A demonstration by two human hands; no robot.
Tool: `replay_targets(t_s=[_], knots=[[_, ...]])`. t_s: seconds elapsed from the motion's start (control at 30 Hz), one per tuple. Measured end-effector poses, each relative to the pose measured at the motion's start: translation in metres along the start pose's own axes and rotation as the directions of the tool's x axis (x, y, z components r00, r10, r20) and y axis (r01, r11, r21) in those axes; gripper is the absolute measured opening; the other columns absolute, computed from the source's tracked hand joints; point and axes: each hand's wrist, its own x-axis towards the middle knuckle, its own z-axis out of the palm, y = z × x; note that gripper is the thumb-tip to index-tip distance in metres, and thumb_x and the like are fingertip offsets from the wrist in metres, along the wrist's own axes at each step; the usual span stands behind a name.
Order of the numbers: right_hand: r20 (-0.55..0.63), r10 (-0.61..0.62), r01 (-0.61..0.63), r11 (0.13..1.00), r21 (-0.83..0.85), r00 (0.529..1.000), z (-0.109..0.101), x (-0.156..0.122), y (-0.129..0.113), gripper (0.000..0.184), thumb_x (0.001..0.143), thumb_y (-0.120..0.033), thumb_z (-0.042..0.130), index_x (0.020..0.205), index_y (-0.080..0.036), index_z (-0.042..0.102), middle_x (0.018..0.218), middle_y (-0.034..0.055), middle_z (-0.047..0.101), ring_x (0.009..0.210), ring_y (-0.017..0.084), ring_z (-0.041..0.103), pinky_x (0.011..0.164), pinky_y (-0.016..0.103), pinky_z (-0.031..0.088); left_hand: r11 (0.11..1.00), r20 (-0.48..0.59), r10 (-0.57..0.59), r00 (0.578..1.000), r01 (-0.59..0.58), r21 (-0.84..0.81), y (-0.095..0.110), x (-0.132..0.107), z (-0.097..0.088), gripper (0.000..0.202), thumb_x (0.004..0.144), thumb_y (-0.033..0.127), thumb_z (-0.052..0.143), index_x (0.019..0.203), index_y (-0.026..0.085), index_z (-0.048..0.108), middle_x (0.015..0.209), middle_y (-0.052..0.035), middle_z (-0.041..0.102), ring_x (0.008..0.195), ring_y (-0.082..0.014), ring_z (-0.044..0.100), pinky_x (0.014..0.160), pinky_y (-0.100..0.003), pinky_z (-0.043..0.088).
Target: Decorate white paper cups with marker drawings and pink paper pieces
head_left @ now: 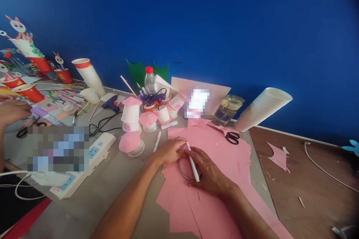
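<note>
A white marker pen slants across the pink paper sheets in front of me. My left hand is closed, its fingertips at the pen's upper end. My right hand curls round the pen from the right, with its index finger near the top and its thumb near the lower end. Under the pen, a thin round rim lies on the paper, partly covered by my fingers. Black-handled scissors rest on the paper beyond my right hand.
Pink-topped paper cups and a glue gun stand left of centre. A power strip lies near a co-worker's hand. At the back are a glass jug and a leaning cup stack.
</note>
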Motion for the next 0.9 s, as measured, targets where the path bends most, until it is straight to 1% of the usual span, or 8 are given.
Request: replay_targets(t_s=[0.13, 0.23, 0.3, 0.47, 0.57, 0.7, 0.8, 0.9], knots=[[-0.044, 0.031, -0.019, 0.970, 0.241, 0.999, -0.008, 0.000, 0.005, 0.084, 0.073, -0.051, 0.068, 0.142, -0.026, 0.028, 0.144, 0.0116, 0.039, 0.135, 0.031, 0.032, 0.109, 0.050, 0.030, 0.999, -0.002, -0.017, 1.000, 0.017, -0.040, -0.003, -0.002, 0.002, 0.037, 0.076, 0.015, 0.059, 0.112, 0.022, 0.058, 0.124, -0.0054, 0.058, 0.106, -0.0198, 0.059, 0.092, -0.032, 0.047], [-0.081, 0.118, -0.084, 0.937, 0.340, 0.990, -0.015, -0.001, 0.008, 0.082, 0.077, -0.061, 0.059, 0.143, -0.027, 0.025, 0.146, 0.0111, 0.036, 0.135, 0.028, 0.033, 0.109, 0.046, 0.032, 0.996, 0.006, -0.034, 0.999, 0.035, -0.077, -0.005, -0.003, 0.002, 0.043, 0.076, 0.015, 0.061, 0.118, 0.023, 0.057, 0.127, -0.0066, 0.057, 0.101, -0.0197, 0.061, 0.085, -0.031, 0.051], [-0.068, 0.111, -0.084, 0.946, 0.312, 0.992, -0.017, -0.001, 0.011, 0.082, 0.076, -0.063, 0.060, 0.141, -0.027, 0.028, 0.144, 0.0114, 0.038, 0.135, 0.028, 0.034, 0.109, 0.047, 0.031, 0.996, 0.005, -0.025, 1.000, 0.025, -0.084, -0.006, -0.003, 0.003, 0.043, 0.077, 0.017, 0.061, 0.120, 0.022, 0.056, 0.130, -0.0077, 0.055, 0.106, -0.0209, 0.059, 0.086, -0.032, 0.051], [-0.007, -0.016, 0.017, 0.988, 0.156, 1.000, -0.013, -0.001, 0.016, 0.088, 0.072, -0.065, 0.062, 0.143, -0.023, 0.029, 0.142, 0.0152, 0.039, 0.135, 0.034, 0.029, 0.109, 0.053, 0.028, 0.998, -0.013, 0.016, 1.000, -0.017, -0.065, -0.009, -0.001, 0.003, 0.040, 0.078, 0.020, 0.061, 0.118, 0.023, 0.057, 0.131, -0.0075, 0.055, 0.118, -0.0228, 0.053, 0.098, -0.036, 0.045], [0.022, -0.033, 0.031, 0.996, 0.088, 0.999, -0.010, -0.002, 0.017, 0.093, 0.070, -0.062, 0.066, 0.144, -0.023, 0.027, 0.142, 0.0158, 0.039, 0.135, 0.035, 0.028, 0.107, 0.054, 0.030, 0.999, -0.013, 0.014, 1.000, -0.014, -0.048, -0.008, 0.000, 0.002, 0.039, 0.078, 0.018, 0.061, 0.116, 0.022, 0.059, 0.128, -0.0078, 0.057, 0.118, -0.0233, 0.053, 0.100, -0.036, 0.043], [0.034, -0.033, 0.033, 0.999, 0.004, 0.999, -0.006, -0.003, 0.013, 0.097, 0.064, -0.047, 0.076, 0.144, -0.024, 0.026, 0.143, 0.0143, 0.039, 0.135, 0.036, 0.028, 0.108, 0.056, 0.028, 0.999, 0.000, -0.002, 1.000, 0.002, -0.037, -0.005, 0.001, 0.001, 0.035, 0.075, 0.016, 0.061, 0.110, 0.022, 0.061, 0.124, -0.0068, 0.059, 0.112, -0.0229, 0.056, 0.097, -0.035, 0.044], [0.013, -0.038, 0.038, 0.999, -0.027, 0.999, -0.004, -0.003, 0.011, 0.096, 0.064, -0.036, 0.078, 0.144, -0.025, 0.026, 0.142, 0.0137, 0.041, 0.134, 0.036, 0.029, 0.108, 0.057, 0.027, 0.994, -0.008, -0.022, 1.000, 0.021, -0.112, -0.002, 0.001, 0.000, 0.034, 0.073, 0.015, 0.062, 0.107, 0.022, 0.062, 0.121, -0.0054, 0.061, 0.111, -0.0220, 0.056, 0.099, -0.034, 0.042], [0.002, -0.033, 0.033, 0.998, -0.057, 0.999, -0.003, -0.003, 0.011, 0.092, 0.064, -0.029, 0.076, 0.142, -0.024, 0.029, 0.140, 0.0133, 0.043, 0.134, 0.036, 0.030, 0.108, 0.057, 0.027, 0.976, -0.043, -0.083, 0.996, 0.073, -0.205, -0.002, 0.000, -0.003, 0.032, 0.076, 0.016, 0.059, 0.108, 0.021, 0.062, 0.121, -0.0056, 0.062, 0.112, -0.0215, 0.056, 0.095, -0.033, 0.044]])
